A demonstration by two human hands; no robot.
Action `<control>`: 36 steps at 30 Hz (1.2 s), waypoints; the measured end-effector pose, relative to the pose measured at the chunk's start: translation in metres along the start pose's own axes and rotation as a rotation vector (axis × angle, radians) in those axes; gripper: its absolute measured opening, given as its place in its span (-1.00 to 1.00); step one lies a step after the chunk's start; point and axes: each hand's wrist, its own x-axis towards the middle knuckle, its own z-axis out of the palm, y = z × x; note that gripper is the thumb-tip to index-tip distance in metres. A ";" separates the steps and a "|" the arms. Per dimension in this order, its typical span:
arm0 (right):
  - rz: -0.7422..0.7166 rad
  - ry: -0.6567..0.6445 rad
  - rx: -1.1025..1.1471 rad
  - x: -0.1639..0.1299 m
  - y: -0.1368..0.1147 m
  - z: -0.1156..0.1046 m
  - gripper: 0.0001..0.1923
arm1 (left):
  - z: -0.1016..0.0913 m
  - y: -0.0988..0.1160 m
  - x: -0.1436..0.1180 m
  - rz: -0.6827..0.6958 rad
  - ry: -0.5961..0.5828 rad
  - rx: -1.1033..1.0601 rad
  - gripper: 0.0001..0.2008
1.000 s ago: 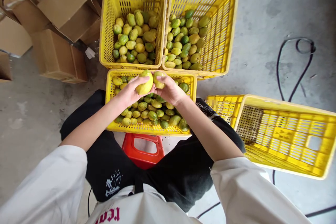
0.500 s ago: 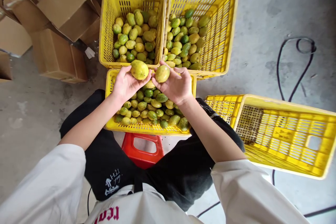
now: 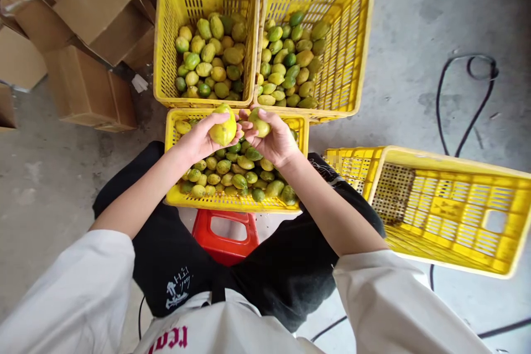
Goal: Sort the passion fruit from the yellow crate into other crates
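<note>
Two yellow-green lemons are held up above the near yellow crate (image 3: 174,199), one in each hand. My left hand (image 3: 203,135) is closed around a bright yellow lemon (image 3: 224,128), its thumb across the top. In my right hand (image 3: 276,135) is a smaller, greener lemon (image 3: 260,123), gripped between thumb and fingers. Below them, many lemons (image 3: 239,181), green to yellow, fill the near crate, partly hidden by my hands. Beyond it stand a left yellow crate (image 3: 160,44) and a right yellow crate (image 3: 363,38), each holding more lemons.
An overturned yellow crate (image 3: 452,160) lies at the right, beside my knee. A red stool (image 3: 226,256) shows between my legs, touching the near crate's front edge. Cardboard boxes (image 3: 87,88) are piled at the upper left. A black cable (image 3: 442,99) loops over the concrete floor.
Both hands have rolled their lemons over, with the thumbs now on top. They have come slightly lower and nearer my body, and the fingers wrap the fruit more.
</note>
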 end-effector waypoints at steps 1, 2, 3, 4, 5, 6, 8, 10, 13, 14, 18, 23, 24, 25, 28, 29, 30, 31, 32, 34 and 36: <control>-0.008 -0.014 -0.019 0.000 0.000 -0.001 -0.66 | 0.001 0.000 0.000 -0.004 -0.009 0.002 -0.79; -0.022 -0.028 -0.038 0.000 -0.001 -0.001 -0.66 | 0.001 0.001 -0.001 0.000 -0.015 -0.010 -0.75; -0.039 -0.041 -0.051 0.000 -0.002 -0.001 -0.64 | 0.002 0.003 -0.002 0.009 -0.019 -0.031 -0.70; -0.056 -0.053 -0.053 0.000 -0.004 -0.002 -0.62 | 0.003 0.005 -0.002 0.021 -0.021 -0.058 -0.66; -0.072 -0.064 -0.045 0.000 -0.006 -0.002 -0.59 | 0.003 0.006 -0.003 0.036 -0.019 -0.085 -0.62; -0.087 -0.073 -0.028 0.001 -0.007 -0.003 -0.58 | 0.003 0.008 -0.003 0.053 -0.013 -0.107 -0.60; -0.121 -0.079 0.026 0.002 -0.009 -0.004 -0.60 | 0.003 0.009 -0.002 0.089 0.002 -0.136 -0.60; -0.149 -0.059 0.078 0.004 -0.010 -0.004 -0.66 | 0.002 0.009 0.002 0.107 0.016 -0.146 -0.63; -0.151 0.009 0.119 0.007 -0.010 -0.004 -0.74 | -0.002 0.007 0.008 0.116 0.060 -0.143 -0.70; -0.135 0.036 0.121 0.008 -0.011 -0.004 -0.75 | -0.003 0.006 0.010 0.121 0.077 -0.130 -0.74; -0.023 0.077 0.114 0.006 -0.012 -0.001 -0.69 | -0.007 -0.001 0.015 0.092 0.045 0.020 -0.82; -0.030 0.033 0.159 -0.001 -0.011 0.007 -0.73 | -0.006 -0.007 0.018 0.007 -0.037 0.091 -0.83; -0.054 0.036 0.163 -0.002 -0.011 0.007 -0.75 | -0.006 -0.007 0.017 -0.005 -0.040 0.063 -0.79; -0.078 0.038 0.167 -0.003 -0.012 0.007 -0.77 | -0.006 -0.007 0.017 -0.012 -0.044 0.025 -0.74; -0.131 0.005 0.171 0.000 -0.015 0.002 -0.81 | -0.008 -0.005 0.016 0.003 -0.053 -0.081 -0.63; -0.141 -0.014 0.161 0.001 -0.016 0.000 -0.81 | -0.009 -0.004 0.015 0.015 -0.054 -0.096 -0.61; -0.147 -0.030 0.146 0.003 -0.017 -0.002 -0.81 | -0.009 -0.004 0.015 0.031 -0.053 -0.097 -0.60; -0.152 -0.037 0.131 0.005 -0.018 -0.005 -0.79 | -0.009 -0.004 0.015 0.049 -0.052 -0.088 -0.61; -0.150 -0.033 0.117 0.007 -0.019 -0.007 -0.77 | -0.009 -0.004 0.015 0.067 -0.055 -0.071 -0.62; -0.127 -0.001 0.089 0.010 -0.020 -0.010 -0.73 | -0.010 -0.004 0.015 0.098 -0.069 -0.023 -0.62; -0.089 0.035 0.063 0.011 -0.020 -0.011 -0.70 | -0.011 -0.006 0.015 0.108 -0.080 0.016 -0.60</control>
